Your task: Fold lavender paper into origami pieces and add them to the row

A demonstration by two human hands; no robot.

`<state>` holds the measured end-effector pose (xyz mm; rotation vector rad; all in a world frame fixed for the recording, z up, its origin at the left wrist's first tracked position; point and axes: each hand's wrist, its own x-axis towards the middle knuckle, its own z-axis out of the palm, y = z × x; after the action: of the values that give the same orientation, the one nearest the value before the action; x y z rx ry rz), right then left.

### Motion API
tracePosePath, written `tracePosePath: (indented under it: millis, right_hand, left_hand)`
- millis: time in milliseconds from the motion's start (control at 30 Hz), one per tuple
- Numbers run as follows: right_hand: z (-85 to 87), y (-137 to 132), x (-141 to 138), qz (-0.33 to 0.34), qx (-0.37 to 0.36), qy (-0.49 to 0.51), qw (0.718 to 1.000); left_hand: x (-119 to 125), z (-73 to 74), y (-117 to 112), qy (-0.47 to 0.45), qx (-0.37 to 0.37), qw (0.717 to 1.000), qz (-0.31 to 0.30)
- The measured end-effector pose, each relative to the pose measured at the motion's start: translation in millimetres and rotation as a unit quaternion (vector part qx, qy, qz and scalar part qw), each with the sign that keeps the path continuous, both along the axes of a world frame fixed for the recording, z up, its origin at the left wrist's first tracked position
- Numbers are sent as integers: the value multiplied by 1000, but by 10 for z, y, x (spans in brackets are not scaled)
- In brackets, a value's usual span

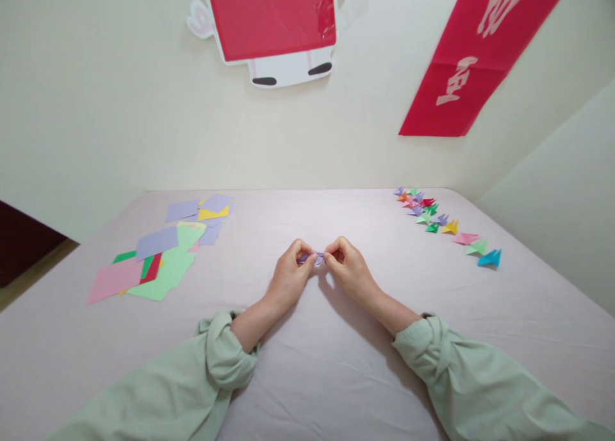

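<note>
A small, narrow piece of folded purple paper (pixel 319 256), crisply creased, is held at the middle of the scene above a bench (pixel 307 370) with a lightly wrinkled, pale cloth cover. The fingers of the left hand (pixel 289 271) and right hand (pixel 350 269) are each closed in a pinch on one end, hiding much of its shape. At left, flat coloured sheets (pixel 161 271) overlap loosely; at right, pointed folded figures (pixel 466 238) form a slanting row from near to far. The plain far wall (pixel 96 108) bears a red banner (pixel 461 75).
</note>
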<state>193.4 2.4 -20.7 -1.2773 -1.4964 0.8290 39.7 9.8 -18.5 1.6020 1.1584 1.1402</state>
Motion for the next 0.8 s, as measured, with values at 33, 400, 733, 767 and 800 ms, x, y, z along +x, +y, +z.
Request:
tracePosePath:
  millis: [33,400,733,767,800]
  right_hand:
    - [5,-3,-2,-2,1,0,1000]
    - [-42,8,8,4,9,61,998]
    - [-25,4,21,30,-6,41,999]
    - [-19,1,21,33,-2,21,999]
    - [-15,-1,22,32,1,7,999]
  left_hand:
    - [1,2,-2,-1,1,1000,0]
    - [-18,-42,5,-35,-18,999,-2]
    - [-28,-61,-2,-31,-9,999,0]
    - [-28,-55,-6,-30,-8,1000,-1]
    - [-27,-48,-9,-30,-9,1000,-3]
